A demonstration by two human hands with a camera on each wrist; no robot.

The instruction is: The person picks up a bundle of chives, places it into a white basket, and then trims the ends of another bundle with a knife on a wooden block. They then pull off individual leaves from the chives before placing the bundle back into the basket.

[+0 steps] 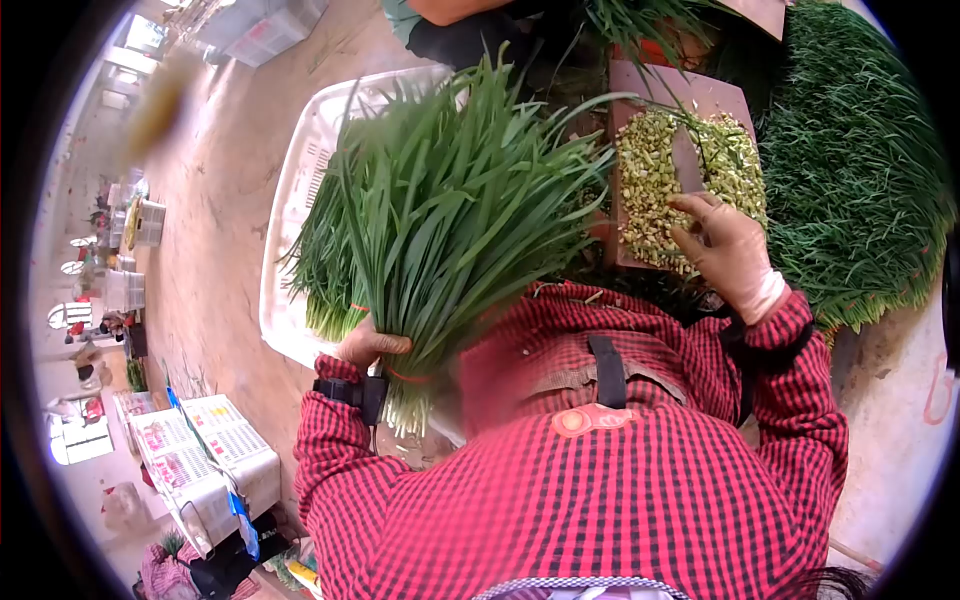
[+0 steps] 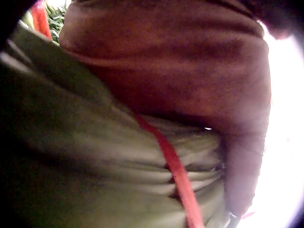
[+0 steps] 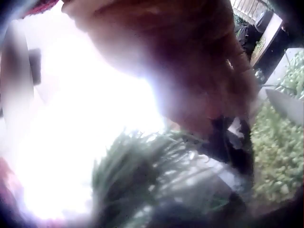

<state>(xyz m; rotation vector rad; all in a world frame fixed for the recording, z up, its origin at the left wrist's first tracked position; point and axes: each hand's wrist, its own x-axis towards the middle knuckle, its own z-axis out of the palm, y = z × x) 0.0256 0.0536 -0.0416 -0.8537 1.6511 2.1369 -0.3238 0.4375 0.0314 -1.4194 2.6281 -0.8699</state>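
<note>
My left hand point(image 1: 366, 346) grips a thick bundle of garlic chives point(image 1: 440, 220) near its pale stem ends. A red band point(image 2: 175, 166) runs around the stems, close beside the fingers in the left wrist view. My right hand point(image 1: 735, 258), in a thin glove, holds a knife point(image 1: 685, 160) by its handle, which the fingers mostly hide. The blade lies flat over chopped chive ends point(image 1: 650, 185) heaped on a board point(image 1: 620, 100). In the right wrist view, the blade point(image 3: 286, 105) shows beside the same chopped pieces, and glare washes out much of the picture.
A white plastic basket point(image 1: 290, 190) stands at the left behind the bundle, with more banded chives in it. To the right lies a large pile of chives point(image 1: 860, 170). Another person's arm point(image 1: 455, 8) shows at the top. A paper-covered stack point(image 1: 215, 450) stands lower left.
</note>
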